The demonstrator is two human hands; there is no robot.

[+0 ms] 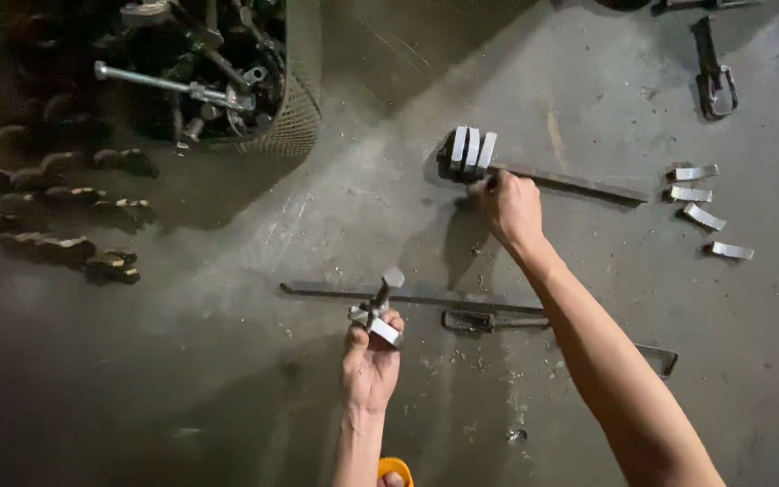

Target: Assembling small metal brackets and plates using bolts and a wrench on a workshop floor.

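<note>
While the left hand [370, 361] clutches a bolt [380, 302], plates [471, 151] touch the right hand [509, 206].

Left hand [370, 361] fisted in a tight grip near the body; right hand [508, 206] stretched forward, fingers curled.

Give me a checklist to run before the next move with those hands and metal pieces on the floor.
1. Left hand has a firm hold on the bolt with small metal pieces: ok, fingers closed around it.
2. Right hand is on the flat bar: ok, it rests at the bar's end beside the three stacked plates.
3. Stacked plates stand together on edge: ok.
4. Four loose plates are apart from both hands: ok, they lie to the right.
5. Long rod on the floor between the hands is untouched: ok.
6. Right fingers are free of pinching under the bar: cannot tell.
</note>
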